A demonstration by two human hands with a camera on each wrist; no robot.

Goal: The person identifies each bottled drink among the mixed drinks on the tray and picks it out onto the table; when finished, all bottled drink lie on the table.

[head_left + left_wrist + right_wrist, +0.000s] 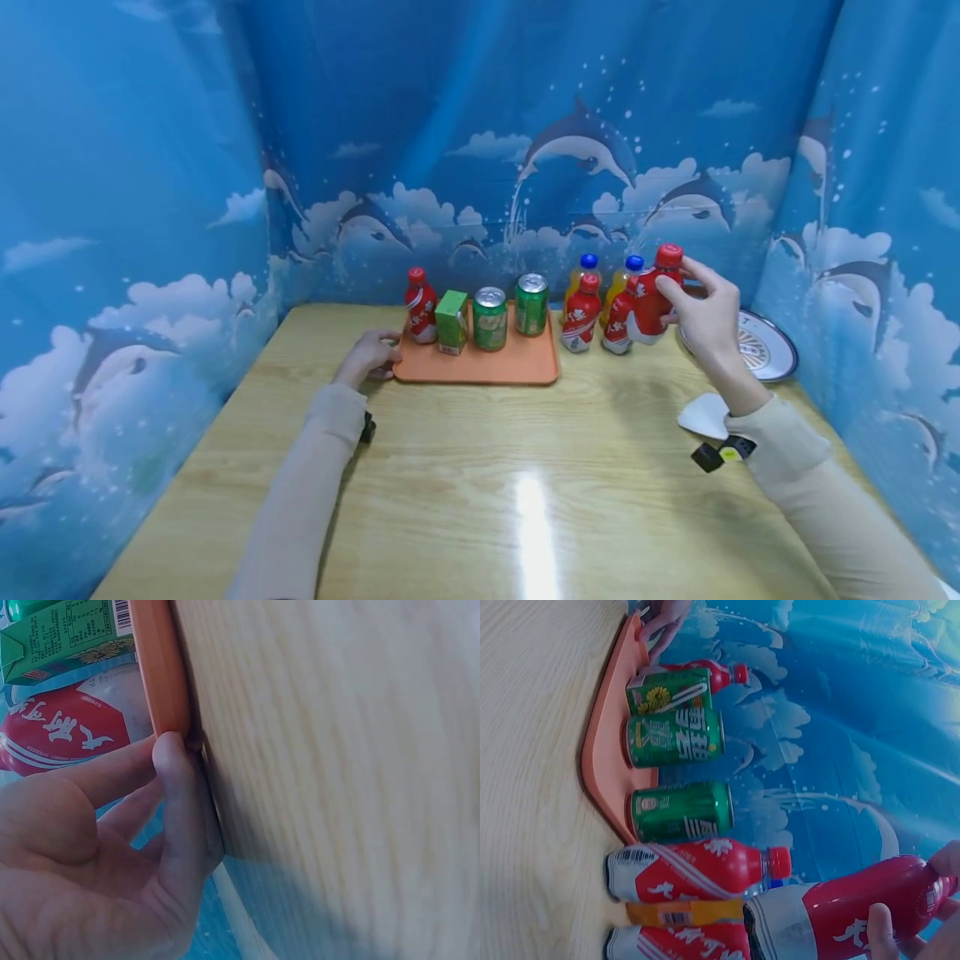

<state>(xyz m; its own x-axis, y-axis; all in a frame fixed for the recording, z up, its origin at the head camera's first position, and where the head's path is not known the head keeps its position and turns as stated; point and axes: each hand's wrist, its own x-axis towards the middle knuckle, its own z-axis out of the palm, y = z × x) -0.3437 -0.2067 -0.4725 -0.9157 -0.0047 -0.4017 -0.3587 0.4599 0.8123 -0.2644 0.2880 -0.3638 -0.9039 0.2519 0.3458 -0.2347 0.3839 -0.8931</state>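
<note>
My right hand [711, 321] grips a red-labelled drink bottle [651, 307] near its cap, held up off the table. In the right wrist view, that bottle [855, 915] tilts above other bottles. At the left end of an orange tray [480, 372], my left hand [369, 358] pinches the rim between thumb and fingers, clearly seen in the left wrist view. On the tray stand another red bottle [422, 310], a green drink carton [452, 323] and two green cans, one nearer the front [490, 325] and one farther back [532, 308].
Just right of the tray stand two red bottles [581, 317], with blue-capped orange drink bottles [588, 263] behind them. A patterned plate [783, 354] lies at the table's right edge, beside a white object [703, 415] partly hidden by my right wrist. A dolphin-print curtain [465, 150] encloses the table.
</note>
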